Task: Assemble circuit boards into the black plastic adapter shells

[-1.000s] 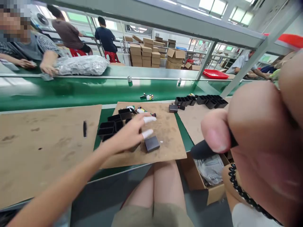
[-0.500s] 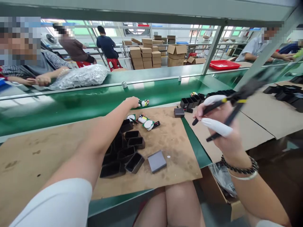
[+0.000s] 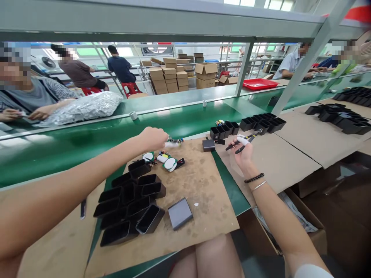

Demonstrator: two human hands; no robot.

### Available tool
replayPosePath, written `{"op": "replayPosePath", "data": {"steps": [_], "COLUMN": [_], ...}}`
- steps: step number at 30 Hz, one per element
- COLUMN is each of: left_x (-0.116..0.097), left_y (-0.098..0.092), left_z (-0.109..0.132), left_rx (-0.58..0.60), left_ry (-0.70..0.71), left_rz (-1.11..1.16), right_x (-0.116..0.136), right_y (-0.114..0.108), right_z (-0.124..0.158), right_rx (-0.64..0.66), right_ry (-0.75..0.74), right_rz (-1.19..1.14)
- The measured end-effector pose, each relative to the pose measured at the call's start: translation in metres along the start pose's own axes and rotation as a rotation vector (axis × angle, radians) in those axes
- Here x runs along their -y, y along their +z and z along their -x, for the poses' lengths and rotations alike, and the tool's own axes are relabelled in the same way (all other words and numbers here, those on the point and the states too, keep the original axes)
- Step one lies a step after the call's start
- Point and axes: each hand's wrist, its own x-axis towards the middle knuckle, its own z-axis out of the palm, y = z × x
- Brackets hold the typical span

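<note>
My left hand point(image 3: 153, 139) is closed on a small circuit board point(image 3: 175, 143) with coloured parts, blurred by motion, over the near edge of the green belt. Pliers point(image 3: 251, 136) with black and yellow handles rest in my right hand point(image 3: 244, 153), their jaws pointing away toward black cases. White finger covers show on that hand. Below my left hand lie more circuit boards point(image 3: 170, 164) with round white pads. Open black cases point(image 3: 150, 219) stand grouped on the cardboard point(image 3: 208, 216), beside a grey rectangular piece point(image 3: 180, 213). Another grey-topped case point(image 3: 208, 145) lies left of my right hand.
Rows of black cases point(image 3: 262, 123) line the right side. Across the green belt point(image 3: 174, 117) lie a plastic-wrapped bundle point(image 3: 84, 110) and a red tray point(image 3: 260, 83). A metal post point(image 3: 245, 69) rises beyond the belt. Co-workers sit on the far side.
My right hand has lowered and moved away from me with the pliers, toward the black cases. My left hand has shifted slightly with the circuit board. The camera view has also shifted.
</note>
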Motion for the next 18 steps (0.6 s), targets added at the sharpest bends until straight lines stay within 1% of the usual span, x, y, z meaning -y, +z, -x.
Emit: {"op": "replayPosePath", "data": {"steps": [1,2,4,6,9,11,12,13,15,18], "left_x": [-0.007,-0.015,-0.033,-0.054,-0.086,-0.104,-0.112,-0.118,-0.126,-0.125], "left_y": [-0.005,-0.010,-0.018,-0.024,-0.026,-0.023,-0.021,-0.017,-0.009,0.000], "left_z": [-0.003,-0.010,-0.040,-0.084,-0.157,-0.198,-0.214,-0.227,-0.243,-0.250], "left_rx": [0.031,0.038,0.017,-0.015,-0.050,-0.078,-0.087,-0.094,-0.105,-0.132], "left_ry": [0.007,0.019,0.039,0.058,0.084,0.076,0.071,0.067,0.069,0.090], "left_rz": [0.014,0.036,0.087,0.151,0.260,0.323,0.353,0.382,0.437,0.502], "right_x": [-0.001,-0.001,-0.003,-0.006,-0.010,-0.014,-0.016,-0.018,-0.021,-0.024], "right_y": [-0.001,-0.002,-0.003,-0.004,-0.005,-0.006,-0.006,-0.007,-0.007,-0.007], "right_z": [-0.001,-0.003,-0.006,-0.007,-0.005,-0.002,-0.001,-0.001,-0.001,-0.004], "right_rx": [-0.011,-0.022,-0.048,-0.079,-0.123,-0.142,-0.148,-0.152,-0.157,-0.166], "right_ry": [0.013,0.022,0.021,0.003,-0.038,-0.061,-0.068,-0.070,-0.064,-0.043], "right_rz": [-0.006,-0.010,-0.010,0.004,0.053,0.099,0.122,0.144,0.173,0.169]}}
